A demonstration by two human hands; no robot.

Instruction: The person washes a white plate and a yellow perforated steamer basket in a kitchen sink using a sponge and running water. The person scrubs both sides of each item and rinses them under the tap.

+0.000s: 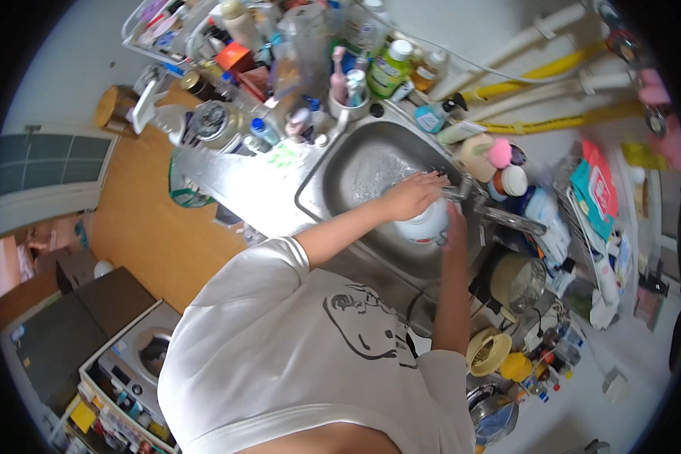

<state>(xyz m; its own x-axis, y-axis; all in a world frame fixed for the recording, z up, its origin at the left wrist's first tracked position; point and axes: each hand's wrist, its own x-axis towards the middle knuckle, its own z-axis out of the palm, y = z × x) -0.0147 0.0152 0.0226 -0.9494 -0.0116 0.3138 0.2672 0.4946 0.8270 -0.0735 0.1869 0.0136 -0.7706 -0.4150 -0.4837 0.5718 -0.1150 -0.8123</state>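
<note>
Perhaps the white bowl (418, 228) in the steel sink (337, 185) could skid from under the left hand (416, 195), laid across it with fingers straight, if water (369, 172) slicks its side, since whether the right hand (455, 228) at its edge grips cannot be told.

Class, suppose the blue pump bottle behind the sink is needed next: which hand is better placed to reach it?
Probably the left hand, which rests by the far edge of the white dish, nearer the blue pump bottle. The right hand is farther off, at the dish's right side.
</note>
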